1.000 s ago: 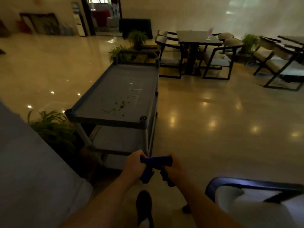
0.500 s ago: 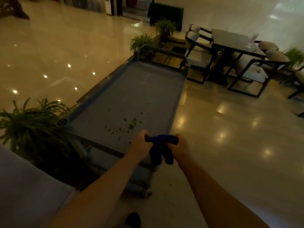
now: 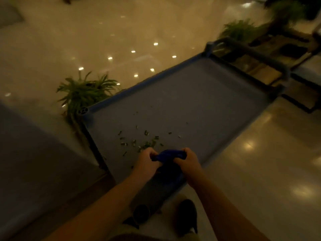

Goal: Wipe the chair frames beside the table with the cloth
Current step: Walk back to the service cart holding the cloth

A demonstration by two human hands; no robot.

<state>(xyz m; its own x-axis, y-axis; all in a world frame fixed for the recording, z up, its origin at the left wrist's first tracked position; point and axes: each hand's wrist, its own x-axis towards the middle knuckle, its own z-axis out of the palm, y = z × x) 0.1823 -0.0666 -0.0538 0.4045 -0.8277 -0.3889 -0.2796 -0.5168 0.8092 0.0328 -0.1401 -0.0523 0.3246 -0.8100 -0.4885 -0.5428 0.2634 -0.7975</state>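
A dark blue cloth [image 3: 167, 158] is bunched between my two hands, above the near end of a grey service cart. My left hand [image 3: 147, 160] grips its left end and my right hand [image 3: 188, 160] grips its right end; the rest of the cloth hangs down between them. A dark chair frame [image 3: 302, 108] shows only at the far right edge, beyond the cart. The table is out of view.
The cart's grey top tray [image 3: 199, 94] carries scattered green leaf bits [image 3: 142, 141] just ahead of my hands. Potted plants stand left of the cart [image 3: 83, 94] and beyond its far handle [image 3: 241, 30]. A grey cushion [image 3: 29, 157] fills the left. My shoe [image 3: 186, 216] rests on glossy floor.
My view has tilted down and swung left, and I have stepped up to the cart. The hands with the cloth now hang over the tray's near end; table and chairs have left the view.
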